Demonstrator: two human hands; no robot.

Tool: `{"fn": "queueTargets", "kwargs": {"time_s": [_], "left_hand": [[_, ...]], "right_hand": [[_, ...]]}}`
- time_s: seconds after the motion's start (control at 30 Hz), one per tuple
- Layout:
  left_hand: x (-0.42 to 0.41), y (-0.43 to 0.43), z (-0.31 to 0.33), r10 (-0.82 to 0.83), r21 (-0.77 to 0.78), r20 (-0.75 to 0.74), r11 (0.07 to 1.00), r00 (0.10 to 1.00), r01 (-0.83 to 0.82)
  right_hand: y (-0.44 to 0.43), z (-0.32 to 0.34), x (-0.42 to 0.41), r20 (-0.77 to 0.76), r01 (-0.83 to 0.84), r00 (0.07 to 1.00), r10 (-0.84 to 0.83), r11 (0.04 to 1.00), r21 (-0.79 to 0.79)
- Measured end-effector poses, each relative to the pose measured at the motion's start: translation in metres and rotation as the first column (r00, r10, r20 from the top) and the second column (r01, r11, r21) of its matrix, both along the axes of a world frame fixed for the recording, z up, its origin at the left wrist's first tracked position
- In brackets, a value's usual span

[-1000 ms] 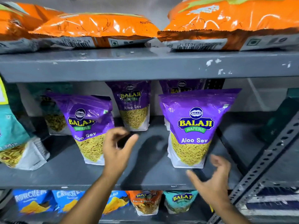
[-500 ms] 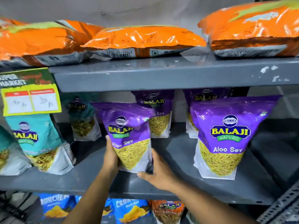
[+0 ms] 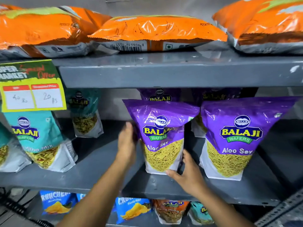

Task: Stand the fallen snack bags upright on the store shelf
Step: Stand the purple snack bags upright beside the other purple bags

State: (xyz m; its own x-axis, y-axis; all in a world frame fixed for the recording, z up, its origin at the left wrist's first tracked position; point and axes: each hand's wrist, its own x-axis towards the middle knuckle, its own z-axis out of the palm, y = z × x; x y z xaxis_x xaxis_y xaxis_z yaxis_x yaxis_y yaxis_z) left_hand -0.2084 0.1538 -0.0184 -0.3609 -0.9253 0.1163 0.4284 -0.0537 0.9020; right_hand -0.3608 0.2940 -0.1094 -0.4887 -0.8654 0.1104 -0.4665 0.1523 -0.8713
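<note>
A purple Aloo Sev bag (image 3: 161,136) stands upright on the grey middle shelf (image 3: 98,169). My left hand (image 3: 127,145) presses against its left side. At the bag's lower right corner my right hand (image 3: 188,174) holds its base. A second purple Aloo Sev bag (image 3: 237,138) stands upright just to the right, apart from my hands. Two more purple bags stand behind them, mostly hidden. On the upper shelf several orange chip bags (image 3: 155,33) lie flat.
Teal Mitha Mix bags (image 3: 37,138) stand at the left, one more (image 3: 85,115) further back. A price card (image 3: 31,86) hangs from the upper shelf edge. Blue and orange snack bags (image 3: 131,208) fill the shelf below. A perforated metal upright (image 3: 282,212) runs at the lower right.
Both hands closed on the left purple bag, then slid it rightward, close beside the other front purple bag. The view has shifted left and moved closer.
</note>
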Motion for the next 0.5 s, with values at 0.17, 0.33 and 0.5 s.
{"fn": "queueTargets", "kwargs": {"time_s": [0.17,0.33,0.5], "left_hand": [[0.018,-0.021,0.096,0.184,-0.495,0.291,0.869,0.939,-0.017],[-0.003,0.007,0.149,0.604,-0.737,0.669,0.462,0.434,0.493],[-0.032,0.015,0.152,0.689,-0.689,0.628,0.276,0.362,0.67]], "right_hand": [[0.003,0.0,0.0,-0.008,-0.005,1.0,0.005,1.0,0.022],[0.004,0.0,-0.002,-0.044,0.008,0.999,-0.007,1.0,0.019],[0.006,0.002,-0.001,-0.057,-0.009,0.998,0.009,1.0,0.001]]}}
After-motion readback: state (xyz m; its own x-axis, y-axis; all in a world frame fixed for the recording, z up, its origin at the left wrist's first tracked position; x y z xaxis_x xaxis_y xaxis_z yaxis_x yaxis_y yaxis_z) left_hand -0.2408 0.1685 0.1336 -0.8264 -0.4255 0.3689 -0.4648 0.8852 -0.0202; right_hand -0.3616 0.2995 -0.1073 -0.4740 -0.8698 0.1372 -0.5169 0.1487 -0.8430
